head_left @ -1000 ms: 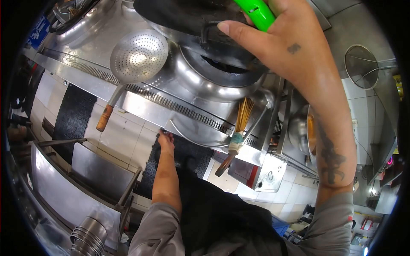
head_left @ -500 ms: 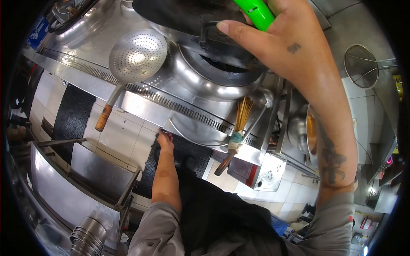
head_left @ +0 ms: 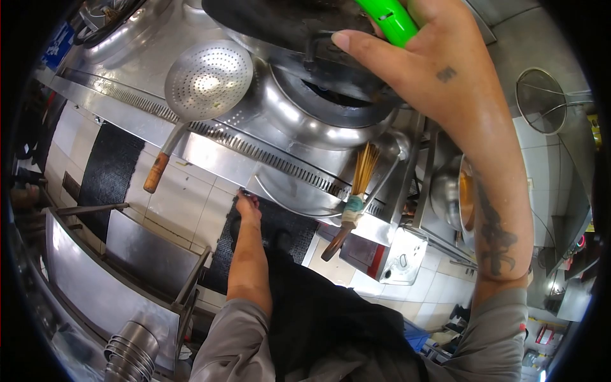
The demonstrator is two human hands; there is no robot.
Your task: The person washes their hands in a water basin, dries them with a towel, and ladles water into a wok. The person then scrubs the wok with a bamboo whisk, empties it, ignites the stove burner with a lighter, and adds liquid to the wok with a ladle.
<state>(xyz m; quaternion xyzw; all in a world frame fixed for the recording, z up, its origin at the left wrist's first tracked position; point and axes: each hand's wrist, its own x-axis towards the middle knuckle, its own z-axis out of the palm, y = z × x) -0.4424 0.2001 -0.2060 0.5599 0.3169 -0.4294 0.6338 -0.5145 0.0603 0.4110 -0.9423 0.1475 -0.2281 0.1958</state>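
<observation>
My right hand [head_left: 426, 67] is closed around a bright green plastic lighter [head_left: 391, 24], whose far end is cut off by the top of the view. Its thumb points left toward the loop handle [head_left: 310, 54] of a dark wok [head_left: 267, 22]; whether they touch I cannot tell. The wok sits tilted over a round burner [head_left: 324, 118]. Lower down, my left hand [head_left: 248, 207] reaches the stove's front edge, fingers curled at a small dark knob [head_left: 244, 193].
A perforated skimmer [head_left: 210, 79] and a bamboo wok brush [head_left: 356, 184] rest across the steel stove [head_left: 210, 153], handles past its edge. Behind on the left stands a steel cart [head_left: 114, 274] with stacked metal cups [head_left: 130, 350]. At right are a wire strainer [head_left: 541, 102] and a metal bowl [head_left: 449, 194].
The stove, wok and skimmer sit slightly farther right in view. Both hands keep nearly the same pose, and the green lighter stays in my right hand.
</observation>
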